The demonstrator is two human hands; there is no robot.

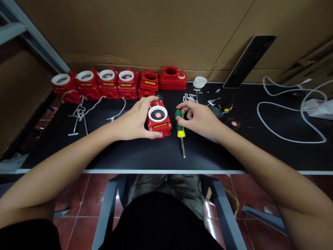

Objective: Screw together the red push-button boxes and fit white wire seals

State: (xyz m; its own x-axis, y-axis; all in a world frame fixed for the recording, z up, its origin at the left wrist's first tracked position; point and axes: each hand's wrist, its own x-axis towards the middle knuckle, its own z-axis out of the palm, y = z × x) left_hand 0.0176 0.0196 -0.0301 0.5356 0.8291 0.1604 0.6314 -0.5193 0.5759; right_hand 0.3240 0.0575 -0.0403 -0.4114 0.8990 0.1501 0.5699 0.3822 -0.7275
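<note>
A red box (159,122) with a white ring on top and a yellow label sits on the black table (145,152) near the middle. My left hand (135,119) is wrapped round its left side, thumb at the front corner. A screwdriver (180,131) with a green and yellow handle lies just right of the box, its tip pointing toward me. My right hand (199,118) rests on the handle's far end, with the fingers curled round it.
A row of several similar red boxes (106,83) lines the back edge against cardboard. Loose white cords and metal pins (78,116) lie at left, small screws (208,100) and a white ring (199,82) behind, a white cable (286,114) and a dark tablet (247,60) at right.
</note>
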